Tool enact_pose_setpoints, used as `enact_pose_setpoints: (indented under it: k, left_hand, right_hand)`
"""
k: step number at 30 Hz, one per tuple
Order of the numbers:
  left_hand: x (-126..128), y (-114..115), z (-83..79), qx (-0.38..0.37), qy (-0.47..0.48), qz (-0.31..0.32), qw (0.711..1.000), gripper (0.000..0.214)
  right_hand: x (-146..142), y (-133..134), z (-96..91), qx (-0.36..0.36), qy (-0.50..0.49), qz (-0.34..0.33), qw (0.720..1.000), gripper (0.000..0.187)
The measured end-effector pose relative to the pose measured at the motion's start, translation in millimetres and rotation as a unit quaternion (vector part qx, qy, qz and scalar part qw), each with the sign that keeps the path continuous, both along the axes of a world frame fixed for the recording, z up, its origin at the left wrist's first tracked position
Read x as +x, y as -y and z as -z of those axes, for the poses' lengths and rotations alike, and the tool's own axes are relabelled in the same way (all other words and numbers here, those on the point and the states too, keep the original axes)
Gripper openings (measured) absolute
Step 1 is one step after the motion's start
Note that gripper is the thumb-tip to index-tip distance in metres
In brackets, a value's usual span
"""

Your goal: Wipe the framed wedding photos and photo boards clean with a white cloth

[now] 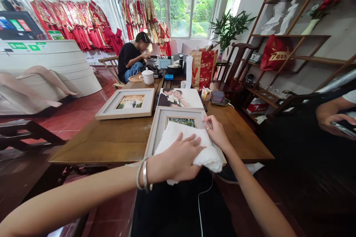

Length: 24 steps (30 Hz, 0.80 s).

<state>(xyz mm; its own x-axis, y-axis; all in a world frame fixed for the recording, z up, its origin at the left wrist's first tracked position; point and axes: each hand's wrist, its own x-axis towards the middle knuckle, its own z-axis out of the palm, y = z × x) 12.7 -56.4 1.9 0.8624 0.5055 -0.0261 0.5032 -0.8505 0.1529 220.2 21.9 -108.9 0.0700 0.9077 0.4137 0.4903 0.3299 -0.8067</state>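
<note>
left hand (178, 159) — flat on cloth (180, 131) | right hand (217, 131) — at frame (156, 129) edge

— On the near frame (156, 129)?
— A cloth (178, 131), left hand (178, 161) atop it, right hand (217, 133) at the frame's right edge.
— Behind the frame?
— A photo print (191, 98) directly; a second frame (111, 109) behind and left; a teapot (148, 77) farther back.

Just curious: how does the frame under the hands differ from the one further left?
The near frame is half covered by a white cloth under the left hand; the far frame lies bare. The right hand touches the near frame; nothing touches the far frame. Both pale, lying flat.
</note>
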Motion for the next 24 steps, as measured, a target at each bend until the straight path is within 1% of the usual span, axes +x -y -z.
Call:
enact_pose_setpoints:
  k: [2, 5, 7, 9, 12, 14, 17, 21, 24]
  left_hand:
    - [-1.1, 18.3, -2.6, -0.005, -0.012, -0.007, 1.0, 0.048]
    - [-3.3, 37.8, 0.7, 0.016, -0.03, -0.003, 0.999, 0.064]
    - [-4.7, 42.5, 6.4, 0.044, -0.031, 0.005, 0.999, 0.07]
    - [-5.3, 38.7, 13.1, 0.07, -0.035, 0.004, 0.997, 0.069]
    - [-4.2, 18.4, 22.1, 0.107, -0.051, -0.034, 0.992, 0.059]
    - [-2.6, -1.3, 26.6, 0.129, -0.066, -0.074, 0.987, 0.055]
    - [-1.3, -33.9, 30.6, 0.155, -0.084, -0.121, 0.977, 0.054]
    - [-4.6, -74.5, 31.8, 0.19, -0.074, -0.139, 0.969, 0.057]
    - [-7.0, -94.8, 32.5, 0.223, -0.067, -0.131, 0.964, 0.056]
  right_hand:
    - [0.7, -0.5, 1.6, -0.003, -0.001, 0.001, 1.0, 0.01]
    - [1.0, -1.1, 3.2, -0.005, -0.002, 0.003, 1.0, 0.01]
    - [0.6, -1.1, 3.3, -0.003, -0.002, 0.004, 1.0, 0.01]
    - [0.1, -0.6, 2.5, -0.001, -0.002, 0.006, 1.0, 0.009]
    - [-1.0, 1.1, -0.1, 0.003, 0.005, 0.008, 1.0, 0.009]
    - [-1.8, 2.5, -2.1, 0.005, 0.008, 0.01, 1.0, 0.008]
    - [-2.8, 3.9, -3.9, 0.006, 0.007, 0.009, 1.0, 0.008]
    - [-2.5, 3.9, -3.1, 0.009, -0.002, 0.005, 1.0, 0.008]
    - [-1.3, 3.1, -1.6, 0.006, -0.004, 0.0, 1.0, 0.008]
